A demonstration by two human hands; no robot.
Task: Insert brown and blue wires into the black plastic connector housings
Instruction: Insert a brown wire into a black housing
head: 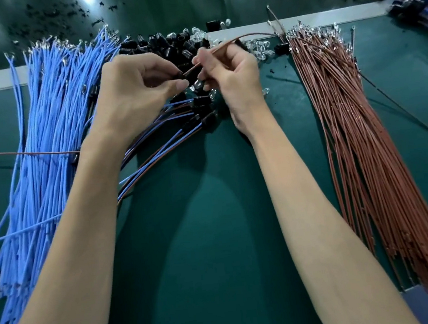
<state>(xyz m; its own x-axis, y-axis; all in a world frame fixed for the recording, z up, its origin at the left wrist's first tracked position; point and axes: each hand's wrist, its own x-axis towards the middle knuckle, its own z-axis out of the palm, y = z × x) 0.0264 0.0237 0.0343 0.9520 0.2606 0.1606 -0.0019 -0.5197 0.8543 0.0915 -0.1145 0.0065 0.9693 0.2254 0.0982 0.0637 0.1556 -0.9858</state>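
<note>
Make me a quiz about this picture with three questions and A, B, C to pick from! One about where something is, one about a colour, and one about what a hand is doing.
1. Where does the bundle of blue wires lie?
A) on the person's left
B) on the person's right
C) inside a box

2. What colour is the wire that the right hand pinches?
A) blue
B) brown
C) yellow

3. What is the left hand doing?
A) lying flat on the table
B) holding a black connector housing
C) holding scissors

Answers:
1 A: it lies beside the left arm, while the bundle of brown wires lies on the right.
2 B: the wire arching from its fingers is brown.
3 B: its thumb and fingers curl round the small black piece.
</note>
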